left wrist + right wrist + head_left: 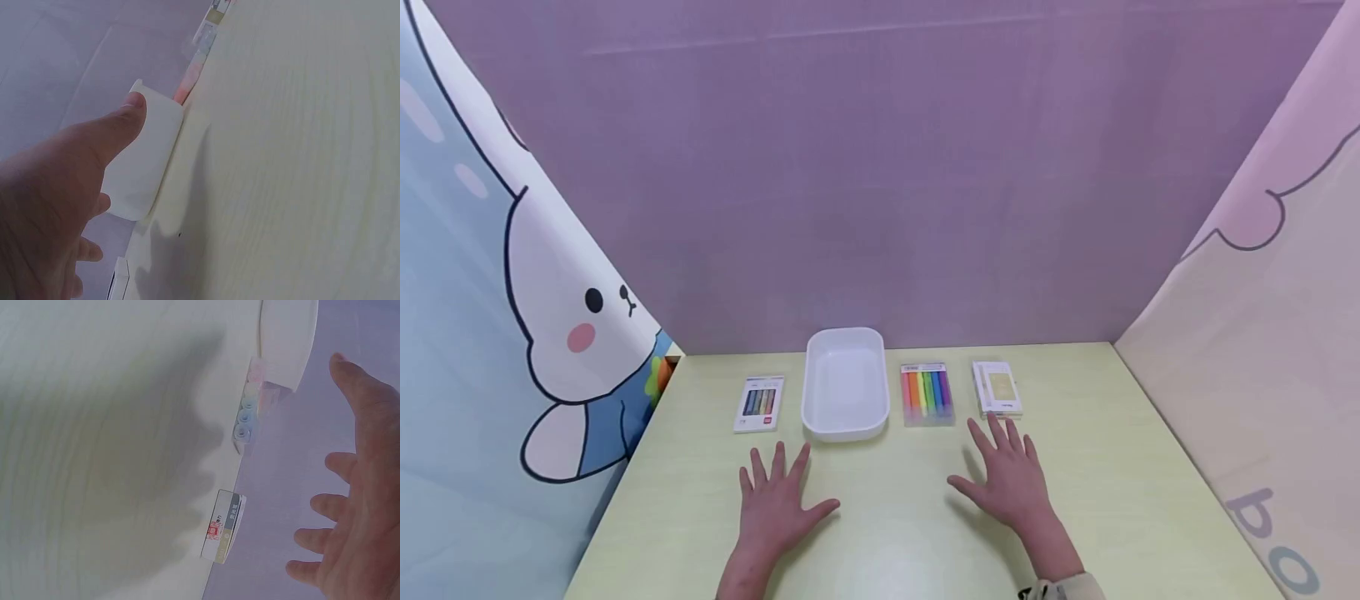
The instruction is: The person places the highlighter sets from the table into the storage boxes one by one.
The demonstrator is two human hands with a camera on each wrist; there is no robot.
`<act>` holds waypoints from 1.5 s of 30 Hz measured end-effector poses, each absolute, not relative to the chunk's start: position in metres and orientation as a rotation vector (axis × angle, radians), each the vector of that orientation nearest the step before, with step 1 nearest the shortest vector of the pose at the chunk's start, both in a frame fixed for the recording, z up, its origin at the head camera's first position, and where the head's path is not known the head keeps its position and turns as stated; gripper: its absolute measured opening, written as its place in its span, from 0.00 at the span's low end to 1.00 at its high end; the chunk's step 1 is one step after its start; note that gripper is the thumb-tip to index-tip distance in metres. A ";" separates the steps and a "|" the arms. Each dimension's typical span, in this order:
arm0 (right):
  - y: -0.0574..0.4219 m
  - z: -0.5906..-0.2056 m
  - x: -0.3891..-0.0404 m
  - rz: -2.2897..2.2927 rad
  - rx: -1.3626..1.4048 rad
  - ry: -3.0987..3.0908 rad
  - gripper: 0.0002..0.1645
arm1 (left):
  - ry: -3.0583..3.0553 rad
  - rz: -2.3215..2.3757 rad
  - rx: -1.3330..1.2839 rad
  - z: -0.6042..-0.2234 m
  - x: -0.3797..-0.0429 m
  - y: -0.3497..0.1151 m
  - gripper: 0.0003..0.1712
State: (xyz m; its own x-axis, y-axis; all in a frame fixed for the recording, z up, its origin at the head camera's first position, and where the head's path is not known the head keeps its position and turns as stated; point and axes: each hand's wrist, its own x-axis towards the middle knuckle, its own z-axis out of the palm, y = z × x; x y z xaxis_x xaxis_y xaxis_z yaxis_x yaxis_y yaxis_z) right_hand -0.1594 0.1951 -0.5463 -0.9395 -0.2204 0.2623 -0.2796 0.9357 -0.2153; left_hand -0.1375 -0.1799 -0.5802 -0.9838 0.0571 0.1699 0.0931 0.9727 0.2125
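Both hands hover over the table with fingers spread and nothing held. My left hand (773, 510) is nearest the white plastic tub (846, 437) and a flat white box with a picture of dark and brown sticks (758, 404). My right hand (1011, 482) lies just in front of a small white box with a tan panel (997, 388); in the head view its fingertips overlap the box's near edge. Between the tub and that box lies a clear pack of rainbow-coloured markers (927, 395). In the right wrist view the white box (222, 526) stands apart from the fingers.
The pale wooden table (895, 533) ends at a purple cloth backdrop (880, 183). A printed curtain with a rabbit (572, 333) hangs on the left, a pink and cream one (1262, 350) on the right. Shadows of the hands fall on the table.
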 end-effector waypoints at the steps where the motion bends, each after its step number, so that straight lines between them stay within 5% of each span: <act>1: 0.194 -0.546 -0.160 0.377 0.374 -2.847 0.58 | -2.960 -0.329 -0.112 -0.580 -0.137 -0.180 0.60; 17: 0.188 -0.531 -0.169 0.434 0.403 -2.783 0.54 | -2.998 -0.337 -0.139 -0.579 -0.142 -0.194 0.52; 30: 0.175 -0.505 -0.179 0.755 0.417 -2.839 0.47 | -3.004 -0.405 -0.039 -0.568 -0.151 -0.208 0.37; 45: 0.166 -0.460 -0.223 1.026 0.490 -2.844 0.33 | -2.933 -0.563 0.031 -0.571 -0.162 -0.206 0.29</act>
State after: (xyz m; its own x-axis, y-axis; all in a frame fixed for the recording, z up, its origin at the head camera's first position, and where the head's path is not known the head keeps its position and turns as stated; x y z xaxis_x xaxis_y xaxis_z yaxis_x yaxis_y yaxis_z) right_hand -0.2233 0.1663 -0.4598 -0.9459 -0.2700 0.1800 -0.3227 0.7247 -0.6088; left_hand -0.1617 -0.2064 -0.5711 -0.9878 -0.0494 0.1474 0.0087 0.9293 0.3693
